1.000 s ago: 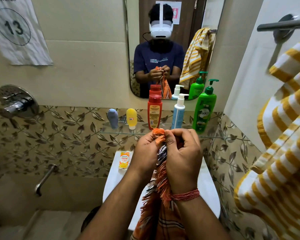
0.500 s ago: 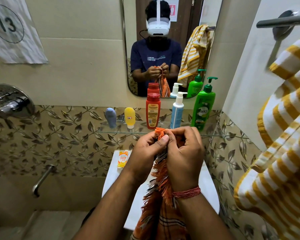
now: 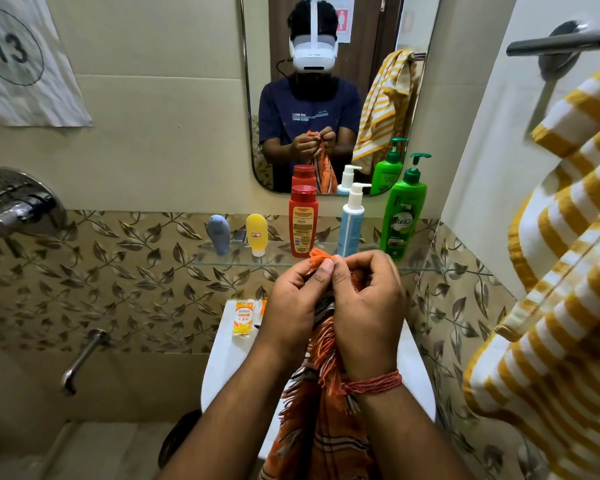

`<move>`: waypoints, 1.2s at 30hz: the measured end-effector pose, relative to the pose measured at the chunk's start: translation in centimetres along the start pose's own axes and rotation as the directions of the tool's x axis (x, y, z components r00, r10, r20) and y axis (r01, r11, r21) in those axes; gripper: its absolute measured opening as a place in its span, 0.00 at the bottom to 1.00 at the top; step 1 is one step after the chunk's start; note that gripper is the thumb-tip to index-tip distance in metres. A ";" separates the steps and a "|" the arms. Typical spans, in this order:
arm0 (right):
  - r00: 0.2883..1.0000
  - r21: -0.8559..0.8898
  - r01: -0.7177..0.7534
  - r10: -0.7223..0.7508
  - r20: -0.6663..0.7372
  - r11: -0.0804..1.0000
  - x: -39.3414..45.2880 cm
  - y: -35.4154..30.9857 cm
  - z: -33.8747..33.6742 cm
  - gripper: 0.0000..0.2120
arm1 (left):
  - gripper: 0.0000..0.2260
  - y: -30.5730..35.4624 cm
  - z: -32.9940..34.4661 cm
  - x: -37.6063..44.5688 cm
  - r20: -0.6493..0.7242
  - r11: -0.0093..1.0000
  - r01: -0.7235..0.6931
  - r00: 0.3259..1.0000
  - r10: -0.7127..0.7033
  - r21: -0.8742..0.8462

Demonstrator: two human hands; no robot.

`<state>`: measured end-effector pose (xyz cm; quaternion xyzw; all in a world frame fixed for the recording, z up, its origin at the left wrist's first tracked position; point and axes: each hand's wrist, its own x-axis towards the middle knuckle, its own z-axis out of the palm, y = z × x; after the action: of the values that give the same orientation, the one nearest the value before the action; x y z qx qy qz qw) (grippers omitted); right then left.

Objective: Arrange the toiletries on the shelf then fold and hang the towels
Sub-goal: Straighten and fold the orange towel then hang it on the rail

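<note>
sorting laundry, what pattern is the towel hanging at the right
Yellow and white stripes on the hanging cloth towel, clearest in the head view.

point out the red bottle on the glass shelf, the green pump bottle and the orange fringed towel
red bottle (image 3: 303, 226), head view, label
green pump bottle (image 3: 401, 220), head view, front of body
orange fringed towel (image 3: 321, 441), head view, hanging cloth below the wrists

bottles on shelf — mirror behind

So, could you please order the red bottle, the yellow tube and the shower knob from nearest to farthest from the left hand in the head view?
1. Red bottle, on the shelf just above the left hand.
2. Yellow tube, further left on the shelf.
3. Shower knob, on the far-left wall.
</note>
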<state>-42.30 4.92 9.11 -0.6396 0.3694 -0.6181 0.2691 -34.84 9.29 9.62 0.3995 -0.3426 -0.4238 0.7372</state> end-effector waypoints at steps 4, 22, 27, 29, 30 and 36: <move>0.994 0.060 0.044 -0.050 0.102 0.997 -0.4 -0.2 -0.1 0.06 | 0.11 0.1 0.3 0.1 -0.134 1.000 -0.017 0.991 0.015 -0.015; 0.672 0.189 -0.055 -0.104 0.733 0.980 0.3 2.9 -4.2 0.11 | 0.10 3.9 -2.4 0.7 -0.017 0.927 -0.128 0.990 0.143 0.353; 0.677 0.221 -0.084 -0.107 0.729 0.972 0.1 2.6 -4.1 0.08 | 0.09 4.2 -1.9 0.8 -0.005 0.910 -0.169 0.983 0.185 0.379; 0.656 0.213 -0.063 -0.120 0.745 0.975 0.1 2.5 -4.3 0.08 | 0.09 4.1 -2.1 0.8 -0.014 0.890 -0.179 0.979 0.203 0.419; 0.643 0.218 -0.049 -0.136 0.754 0.975 0.1 2.4 -4.4 0.09 | 0.09 4.1 -2.1 0.8 -0.020 0.887 -0.176 0.979 0.204 0.426; 0.567 0.251 0.112 -0.269 0.778 0.962 0.0 0.4 -4.7 0.19 | 0.10 4.0 -1.7 0.9 0.006 0.839 -0.204 0.973 0.232 0.504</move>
<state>-47.00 5.24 9.22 -0.8598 0.0808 -0.3162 0.3927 -31.65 10.30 12.57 0.5471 -0.4634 -0.2224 0.6607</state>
